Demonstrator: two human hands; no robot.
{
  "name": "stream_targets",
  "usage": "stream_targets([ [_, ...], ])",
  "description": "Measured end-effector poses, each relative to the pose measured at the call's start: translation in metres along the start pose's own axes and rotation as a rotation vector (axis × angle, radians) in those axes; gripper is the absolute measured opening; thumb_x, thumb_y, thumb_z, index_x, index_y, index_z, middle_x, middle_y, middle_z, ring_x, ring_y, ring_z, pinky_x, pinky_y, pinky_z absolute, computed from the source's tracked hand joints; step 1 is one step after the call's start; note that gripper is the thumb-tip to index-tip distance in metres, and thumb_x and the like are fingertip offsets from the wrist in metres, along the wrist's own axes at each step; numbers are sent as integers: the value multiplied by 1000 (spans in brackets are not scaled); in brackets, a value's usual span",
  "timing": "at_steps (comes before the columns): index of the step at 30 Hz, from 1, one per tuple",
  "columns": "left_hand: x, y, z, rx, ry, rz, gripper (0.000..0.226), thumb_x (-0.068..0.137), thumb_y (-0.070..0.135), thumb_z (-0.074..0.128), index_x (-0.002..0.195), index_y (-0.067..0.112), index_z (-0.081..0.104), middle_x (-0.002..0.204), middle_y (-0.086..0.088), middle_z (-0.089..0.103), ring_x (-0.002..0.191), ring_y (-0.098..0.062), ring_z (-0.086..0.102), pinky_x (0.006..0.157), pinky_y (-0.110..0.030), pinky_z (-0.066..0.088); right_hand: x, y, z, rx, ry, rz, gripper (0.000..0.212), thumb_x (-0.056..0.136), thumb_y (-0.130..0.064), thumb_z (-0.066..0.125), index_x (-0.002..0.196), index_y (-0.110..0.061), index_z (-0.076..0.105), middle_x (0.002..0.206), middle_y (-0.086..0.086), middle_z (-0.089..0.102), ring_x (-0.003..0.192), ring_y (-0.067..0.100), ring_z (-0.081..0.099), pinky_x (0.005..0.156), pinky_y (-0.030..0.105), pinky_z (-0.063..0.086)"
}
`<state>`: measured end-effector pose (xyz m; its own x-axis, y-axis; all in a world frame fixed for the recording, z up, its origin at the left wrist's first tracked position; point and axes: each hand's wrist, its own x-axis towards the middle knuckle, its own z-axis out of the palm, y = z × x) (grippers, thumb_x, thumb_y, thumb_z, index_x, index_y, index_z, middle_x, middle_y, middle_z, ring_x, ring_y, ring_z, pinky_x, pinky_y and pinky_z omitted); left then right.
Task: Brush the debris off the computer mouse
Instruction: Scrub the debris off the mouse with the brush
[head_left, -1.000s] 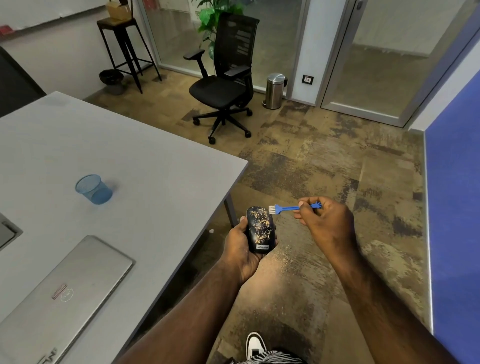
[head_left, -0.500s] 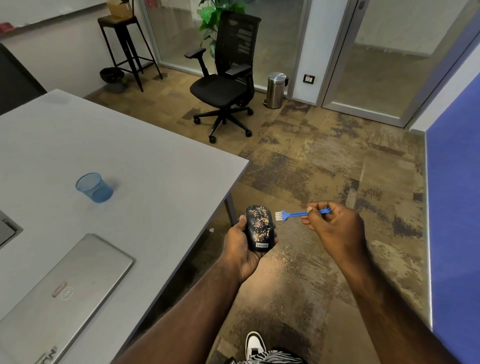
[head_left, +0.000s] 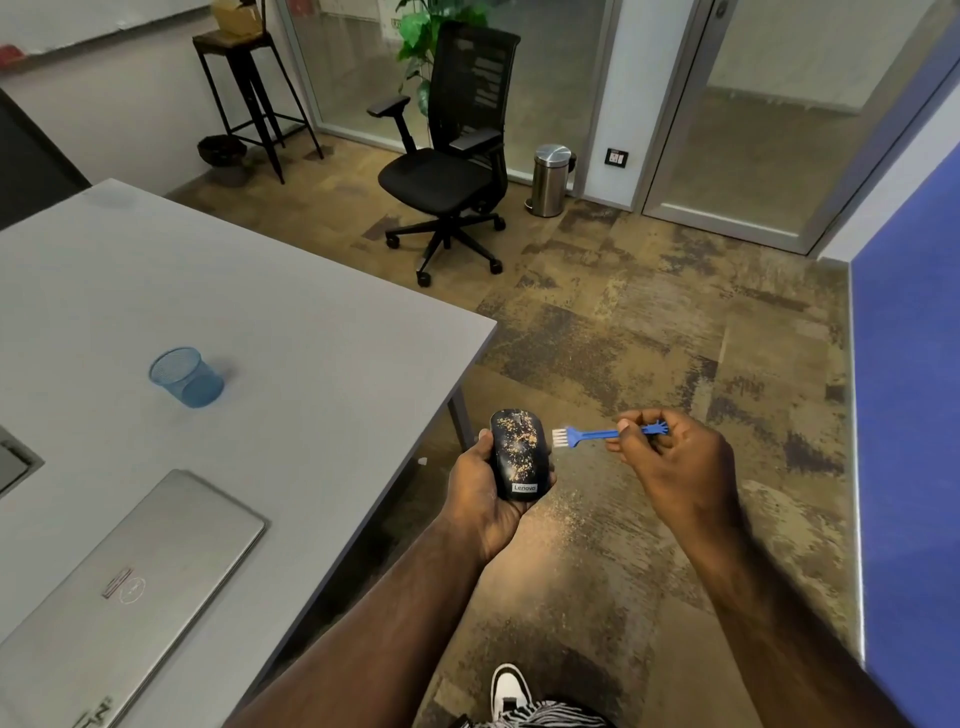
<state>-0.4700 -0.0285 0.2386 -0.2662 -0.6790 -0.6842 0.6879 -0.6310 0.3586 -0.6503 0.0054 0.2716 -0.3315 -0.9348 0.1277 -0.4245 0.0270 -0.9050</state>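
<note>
Nearby, blue mesh cup (head_left: 188, 378) on table (head_left: 311, 332), contents unclear.

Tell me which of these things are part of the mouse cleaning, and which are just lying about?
In use: computer mouse in left hand; blue brush in right hand.

Lying about: laptop, blue mesh cup, office chair, steel bin.

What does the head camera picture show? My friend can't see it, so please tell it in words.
A person's left hand holds a black computer mouse speckled with tan debris, while the right hand pinches a small blue brush, its bristles just beside the mouse. To the left, a grey table bears a closed laptop and a blue mesh cup.
</note>
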Motion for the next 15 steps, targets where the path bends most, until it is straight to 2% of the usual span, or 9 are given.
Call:
stream_targets([
  [3, 2, 0, 1, -9, 5, 11, 52, 102, 43, 30, 121, 1, 55, 91, -20, 72, 70, -31, 68, 62, -39, 58, -4, 1, 3, 25, -72, -48, 15, 82, -27, 70, 80, -42, 68, 73, -10, 75, 68, 6, 74, 59, 23, 60],
  [6, 2, 0, 0, -6, 3, 10, 53, 101, 43, 30, 123, 1, 54, 101, -23, 68, 76, -33, 66, 65, -40, 57, -2, 4, 4, -60, -39, -39, 14, 85, -24, 71, 84, -38, 69, 70, -12, 72, 66, 4, 72, 54, 17, 57],
  [9, 0, 1, -1, -5, -9, -1, 55, 101, 44, 29, 125, 0, 53, 102, -26, 67, 77, -33, 64, 65, -39, 58, 2, 5, -2, 0, 6, -10, 12, 84, -26, 69, 82, -38, 68, 69, -8, 73, 67, 13, 74, 56, 28, 61],
  [11, 1, 1, 1, -17, -1, 8, 54, 102, 43, 30, 126, 1, 53, 101, -23, 67, 78, -33, 65, 64, -39, 58, 2, 4, -3, 49, -38, -18, 10, 83, -27, 69, 81, -37, 69, 74, -8, 75, 66, 16, 75, 57, 35, 62],
  [13, 2, 0, 2, -23, 8, 14, 55, 102, 43, 30, 128, 1, 52, 102, -21, 68, 82, -32, 65, 64, -39, 58, -1, 3, 0, 29, -101, -44, 16, 83, -21, 72, 80, -36, 69, 70, -6, 75, 60, 4, 71, 51, 23, 58],
  [15, 1, 1, 2, -34, 12, 15, 56, 102, 44, 30, 130, 1, 51, 107, -22, 66, 85, -32, 65, 65, -39, 58, -2, 3, 2, -54, -94, -54, 24, 84, -17, 73, 78, -39, 66, 68, -9, 72, 53, -4, 65, 43, 10, 45],
])
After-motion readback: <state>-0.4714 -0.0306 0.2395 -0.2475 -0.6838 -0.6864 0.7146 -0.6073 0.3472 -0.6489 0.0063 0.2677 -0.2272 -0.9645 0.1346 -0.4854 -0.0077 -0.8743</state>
